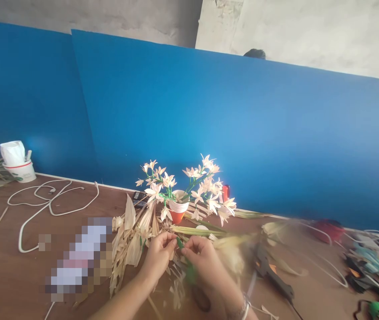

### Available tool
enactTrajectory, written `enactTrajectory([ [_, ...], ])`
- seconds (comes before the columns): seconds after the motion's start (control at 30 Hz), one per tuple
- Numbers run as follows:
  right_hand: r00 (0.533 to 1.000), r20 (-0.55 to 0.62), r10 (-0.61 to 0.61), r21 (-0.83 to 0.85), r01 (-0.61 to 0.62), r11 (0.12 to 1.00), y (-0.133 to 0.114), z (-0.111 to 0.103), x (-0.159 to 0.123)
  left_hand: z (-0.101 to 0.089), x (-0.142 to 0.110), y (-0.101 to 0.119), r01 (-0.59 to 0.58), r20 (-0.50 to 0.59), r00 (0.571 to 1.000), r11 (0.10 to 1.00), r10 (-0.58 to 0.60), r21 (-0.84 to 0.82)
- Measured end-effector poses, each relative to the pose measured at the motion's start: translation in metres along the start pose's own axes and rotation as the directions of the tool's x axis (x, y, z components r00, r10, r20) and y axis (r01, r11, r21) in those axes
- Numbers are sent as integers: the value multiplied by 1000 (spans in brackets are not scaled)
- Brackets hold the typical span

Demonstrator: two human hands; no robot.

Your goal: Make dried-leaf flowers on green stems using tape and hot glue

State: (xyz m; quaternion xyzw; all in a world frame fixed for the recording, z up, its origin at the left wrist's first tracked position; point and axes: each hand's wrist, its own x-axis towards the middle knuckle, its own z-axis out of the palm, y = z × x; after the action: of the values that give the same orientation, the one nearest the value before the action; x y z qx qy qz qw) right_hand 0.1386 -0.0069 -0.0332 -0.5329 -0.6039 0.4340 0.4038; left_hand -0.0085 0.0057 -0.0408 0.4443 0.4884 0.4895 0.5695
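My left hand (161, 249) pinches one end of a narrow green strip (179, 243), perhaps floral tape, low in the middle of the head view. From the other side, my right hand (203, 255) has its thumb and forefinger closed at the strip. A blurred green patch (191, 273) shows beneath my right hand; I cannot tell what it is. Just beyond both hands, a paper cup (178, 212) holds branching stems of pale flowers (209, 189) made of husk-like petals. Dry corn husks (139, 249) lie beside my left hand.
A black glue gun (272, 271) lies to the right, near blurred husks (232, 251). White cable (51, 202) loops across the left side of the table. A white tub (21, 172) stands at far left; tools and cords (372, 262) crowd the far right. Blue panels (209, 124) border the back.
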Motion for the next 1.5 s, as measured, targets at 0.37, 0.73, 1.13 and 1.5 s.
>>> enactTrajectory([
  [0.37, 985, -132, -107, -24, 105, 994, -13, -1, -2, 3, -6, 10, 59, 165, 985, 998, -53, -30],
  [0.73, 997, -60, 40, 134, -32, 990, -5, -3, 0, 5, -12, 12, 98, 228, 967, 993, -111, 65],
  [1.13, 997, -43, 69, 144, -63, 988, -6, -1, -1, 4, -10, 11, 15, 194, 980, 989, -44, 150],
  [1.5, 994, -54, 98, 100, -92, 991, -6, 1, -1, 6, -10, 8, 19, 16, 1000, 1000, -19, -10],
])
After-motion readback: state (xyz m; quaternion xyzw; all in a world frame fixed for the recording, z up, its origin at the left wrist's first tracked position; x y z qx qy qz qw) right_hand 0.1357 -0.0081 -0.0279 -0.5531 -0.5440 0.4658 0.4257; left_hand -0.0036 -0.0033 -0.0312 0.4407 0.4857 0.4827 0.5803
